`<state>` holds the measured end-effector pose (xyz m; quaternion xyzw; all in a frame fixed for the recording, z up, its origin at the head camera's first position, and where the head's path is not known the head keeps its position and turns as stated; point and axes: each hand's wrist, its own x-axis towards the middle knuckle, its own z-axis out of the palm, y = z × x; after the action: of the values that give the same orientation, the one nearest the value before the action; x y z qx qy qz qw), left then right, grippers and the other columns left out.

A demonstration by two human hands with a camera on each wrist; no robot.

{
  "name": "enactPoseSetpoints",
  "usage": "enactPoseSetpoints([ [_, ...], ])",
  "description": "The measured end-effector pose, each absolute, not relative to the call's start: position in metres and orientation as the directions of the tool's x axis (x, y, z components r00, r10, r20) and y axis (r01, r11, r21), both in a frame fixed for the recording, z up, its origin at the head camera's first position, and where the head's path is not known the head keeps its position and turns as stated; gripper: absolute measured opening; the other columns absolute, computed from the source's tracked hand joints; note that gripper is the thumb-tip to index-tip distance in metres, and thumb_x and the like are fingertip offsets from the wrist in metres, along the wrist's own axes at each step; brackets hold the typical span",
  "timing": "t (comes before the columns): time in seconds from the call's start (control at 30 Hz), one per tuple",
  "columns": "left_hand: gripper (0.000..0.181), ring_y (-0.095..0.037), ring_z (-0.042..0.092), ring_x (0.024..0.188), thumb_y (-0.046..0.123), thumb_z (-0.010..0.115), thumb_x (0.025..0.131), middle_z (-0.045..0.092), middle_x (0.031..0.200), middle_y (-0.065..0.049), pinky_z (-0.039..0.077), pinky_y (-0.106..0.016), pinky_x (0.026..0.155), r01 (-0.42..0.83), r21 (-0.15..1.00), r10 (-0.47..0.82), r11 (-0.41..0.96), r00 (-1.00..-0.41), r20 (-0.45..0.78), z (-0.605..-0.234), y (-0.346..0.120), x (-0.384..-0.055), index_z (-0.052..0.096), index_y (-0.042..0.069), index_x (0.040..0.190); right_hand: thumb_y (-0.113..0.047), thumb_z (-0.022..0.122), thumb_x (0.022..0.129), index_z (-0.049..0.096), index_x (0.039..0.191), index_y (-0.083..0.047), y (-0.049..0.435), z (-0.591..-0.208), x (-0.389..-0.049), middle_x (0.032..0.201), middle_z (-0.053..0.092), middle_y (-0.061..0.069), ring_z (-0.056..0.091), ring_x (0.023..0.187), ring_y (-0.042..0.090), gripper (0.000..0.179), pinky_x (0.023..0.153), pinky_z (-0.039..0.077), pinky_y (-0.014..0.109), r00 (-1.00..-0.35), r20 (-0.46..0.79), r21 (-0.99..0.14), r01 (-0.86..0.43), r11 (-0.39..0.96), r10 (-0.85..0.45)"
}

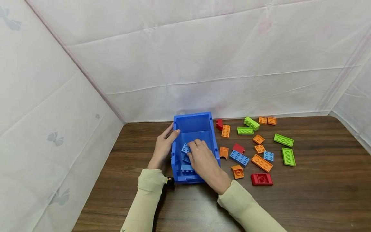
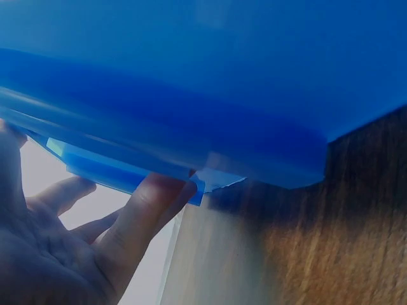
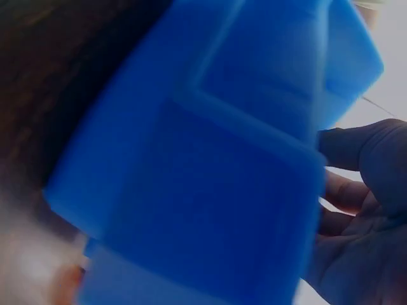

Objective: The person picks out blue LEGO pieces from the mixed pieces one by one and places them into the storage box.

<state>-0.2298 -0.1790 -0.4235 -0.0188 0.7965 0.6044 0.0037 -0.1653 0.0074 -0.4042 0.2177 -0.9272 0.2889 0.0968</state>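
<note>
A blue plastic bin (image 1: 215, 145) stands on the table with several light blue toy building bricks (image 1: 187, 168) inside, toward its near left part. My left hand (image 1: 163, 146) grips the bin's left wall, the thumb over the rim and the fingers on the outside; the left wrist view shows this hand (image 2: 82, 248) against the bin's edge (image 2: 254, 152). Inside the bin, my right hand (image 1: 204, 161) pinches a light blue brick (image 1: 185, 148) above the others. In the right wrist view the bin wall (image 3: 210, 203) covers the brick and part of the right hand (image 3: 362, 222).
Right of the bin lie loose bricks: orange (image 1: 261, 163), green (image 1: 283, 140), red (image 1: 261, 179) and blue (image 1: 239, 158). A white cloth wall (image 1: 188, 64) rises behind the wooden table (image 1: 318, 193), another (image 1: 58, 112) at the left.
</note>
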Motion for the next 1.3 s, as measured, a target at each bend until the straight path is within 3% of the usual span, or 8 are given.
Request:
enactPoseSetpoints([
  [0.83,0.069,-0.040,0.066,0.124,0.052,0.068,0.101,0.061,0.147,-0.017,0.057,-0.057,0.098,-0.051,0.958,-0.030,0.281,-0.999,-0.045,-0.422,-0.174,-0.227,0.047,0.029,0.162,-0.003,0.077,0.097,0.069,0.122,0.008,0.004,-0.426,-0.172,0.112,0.067,0.021,0.061,0.101,0.034,0.028,0.092,0.057,0.047,-0.890,0.381,-0.437,-0.412,0.799,-0.251],
  [1.3,0.069,-0.039,0.065,0.125,0.053,0.068,0.101,0.062,0.147,-0.016,0.055,-0.056,0.100,-0.042,0.962,-0.016,0.270,-0.999,-0.039,-0.423,-0.175,-0.227,0.046,0.032,0.162,-0.002,0.072,0.101,0.068,0.126,0.008,0.004,-0.429,-0.174,0.118,0.068,0.022,0.063,0.105,0.034,0.027,0.098,0.057,0.047,-0.904,0.343,-0.424,-0.390,0.818,-0.254],
])
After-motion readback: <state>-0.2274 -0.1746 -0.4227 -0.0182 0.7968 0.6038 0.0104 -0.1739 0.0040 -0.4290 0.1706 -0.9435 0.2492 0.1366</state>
